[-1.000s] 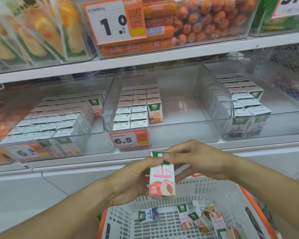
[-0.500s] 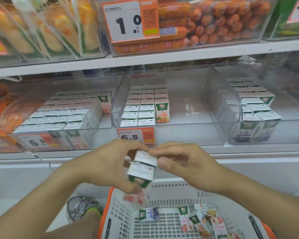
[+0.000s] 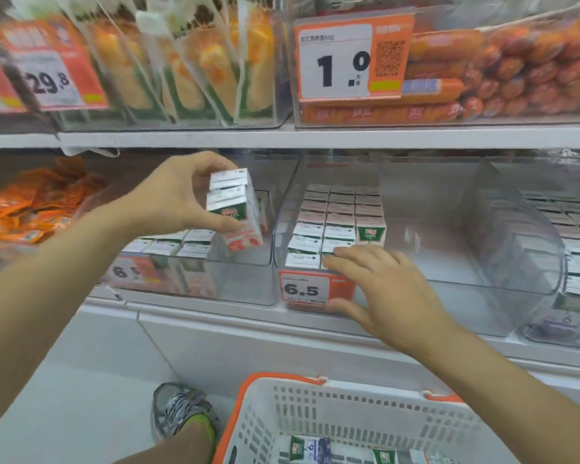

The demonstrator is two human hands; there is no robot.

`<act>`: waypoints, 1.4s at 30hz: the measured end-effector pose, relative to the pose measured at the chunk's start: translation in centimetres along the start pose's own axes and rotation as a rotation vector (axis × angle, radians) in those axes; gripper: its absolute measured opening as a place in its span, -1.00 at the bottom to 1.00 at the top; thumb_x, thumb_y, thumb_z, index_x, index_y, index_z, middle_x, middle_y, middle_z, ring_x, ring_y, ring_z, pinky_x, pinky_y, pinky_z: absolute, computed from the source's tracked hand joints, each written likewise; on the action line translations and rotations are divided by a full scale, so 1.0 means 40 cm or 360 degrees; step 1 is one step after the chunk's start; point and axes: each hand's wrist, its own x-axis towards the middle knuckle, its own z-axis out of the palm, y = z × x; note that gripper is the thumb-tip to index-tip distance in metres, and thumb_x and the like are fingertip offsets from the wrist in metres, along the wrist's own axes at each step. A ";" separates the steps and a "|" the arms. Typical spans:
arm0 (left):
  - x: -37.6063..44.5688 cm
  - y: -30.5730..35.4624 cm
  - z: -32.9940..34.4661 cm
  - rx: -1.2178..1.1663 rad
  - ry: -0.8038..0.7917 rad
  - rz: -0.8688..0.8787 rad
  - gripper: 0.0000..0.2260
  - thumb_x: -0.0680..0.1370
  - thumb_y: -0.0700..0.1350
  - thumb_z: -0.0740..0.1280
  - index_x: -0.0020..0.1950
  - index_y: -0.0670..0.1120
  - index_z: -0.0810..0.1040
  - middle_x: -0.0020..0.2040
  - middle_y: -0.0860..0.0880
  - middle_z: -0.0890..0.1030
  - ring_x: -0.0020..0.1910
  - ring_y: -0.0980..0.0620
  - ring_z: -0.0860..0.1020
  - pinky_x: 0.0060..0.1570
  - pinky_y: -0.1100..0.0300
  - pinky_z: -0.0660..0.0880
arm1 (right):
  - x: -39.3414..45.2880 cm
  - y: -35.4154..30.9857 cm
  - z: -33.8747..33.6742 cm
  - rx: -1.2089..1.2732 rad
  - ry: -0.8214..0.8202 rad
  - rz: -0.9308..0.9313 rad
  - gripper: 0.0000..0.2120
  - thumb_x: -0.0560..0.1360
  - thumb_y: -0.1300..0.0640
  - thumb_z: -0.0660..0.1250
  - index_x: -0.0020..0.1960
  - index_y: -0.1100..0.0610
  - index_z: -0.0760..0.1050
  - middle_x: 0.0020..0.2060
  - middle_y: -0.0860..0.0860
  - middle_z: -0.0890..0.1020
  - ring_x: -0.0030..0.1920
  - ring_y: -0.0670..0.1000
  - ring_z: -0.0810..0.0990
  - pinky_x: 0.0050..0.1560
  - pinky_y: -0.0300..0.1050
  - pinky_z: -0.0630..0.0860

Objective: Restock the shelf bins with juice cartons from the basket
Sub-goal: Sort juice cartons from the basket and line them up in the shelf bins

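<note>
Task partway done, judging from the shelf and the basket. Left hand at ten o'clock, thumb and fingers clamped around a peach juice carton, tilted, held over the right end of the left clear bin; not yet set down. That bin already mostly filled with rows of cartons, a gap at its right end, seemingly the slot for the held one. Right hand at centre, fingers straight and spread, holding nothing, fingertips on the front-row cartons of the middle bin, thumb down near the 6.5 price tag. Middle bin only partly stocked: three columns of orange juice cartons along its left wall, the whole right side bare. Right bin at three o'clock partly filled as well, contents blurred. White basket with orange rim at six o'clock, a few cartons lying in it, count unclear since the frame cuts it off. Left to do: placing the held carton, then emptying the basket into the bins, the middle one with the most room.
</note>
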 end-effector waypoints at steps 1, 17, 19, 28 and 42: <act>0.027 -0.020 0.009 0.0058 -0.0039 0.0004 -0.33 0.13 0.00 0.70 0.17 0.00 0.54 0.08 0.07 0.67 0.05 0.10 0.65 0.14 0.15 0.56 | 0.004 0.000 0.006 -0.0037 0.0022 -0.0003 -0.52 0.47 -0.30 0.24 0.30 -0.10 0.49 0.22 -0.10 0.61 0.21 0.05 0.57 0.08 -0.02 0.52; 0.253 -0.204 0.128 0.1241 -0.0358 -0.0235 -0.16 0.28 0.07 0.61 0.49 0.01 0.34 0.38 -0.10 0.41 0.30 -0.14 0.44 0.23 0.03 0.47 | 0.004 0.004 0.016 -0.0084 -0.0031 0.0068 -0.61 0.48 -0.22 0.35 0.28 -0.16 0.53 0.22 -0.23 0.58 0.24 -0.09 0.54 -0.12 -0.17 0.56; 0.239 -0.212 0.131 0.1281 -0.0247 -0.0179 -0.20 0.30 0.06 0.60 0.48 -0.01 0.36 0.35 -0.11 0.46 0.25 -0.14 0.47 0.19 0.02 0.49 | 0.003 0.005 0.017 -0.0082 -0.0024 0.0052 -0.60 0.48 -0.21 0.36 0.28 -0.15 0.53 0.23 -0.22 0.58 0.25 -0.09 0.54 -0.10 -0.16 0.56; 0.059 -0.125 0.138 0.0884 0.0508 0.0066 -0.70 0.48 -0.10 0.40 0.19 -0.13 0.55 0.07 -0.11 0.60 0.10 -0.12 0.52 0.13 0.10 0.43 | -0.032 0.003 -0.011 0.0358 0.0183 -0.0032 -0.60 0.48 0.06 0.45 0.30 0.06 0.52 0.27 -0.03 0.55 0.29 0.03 0.50 0.29 0.01 0.45; -0.325 -0.030 0.747 0.0021 -0.1114 -0.0170 -0.79 0.56 -0.02 0.37 0.13 -0.08 0.56 -0.02 0.05 0.58 -0.19 0.22 0.51 -0.18 0.38 0.40 | -0.477 0.069 0.038 0.0700 -0.1340 0.0754 -0.77 0.47 0.06 0.47 0.10 -0.02 0.55 -0.07 -0.12 0.57 -0.10 -0.03 0.63 -0.01 -0.18 0.54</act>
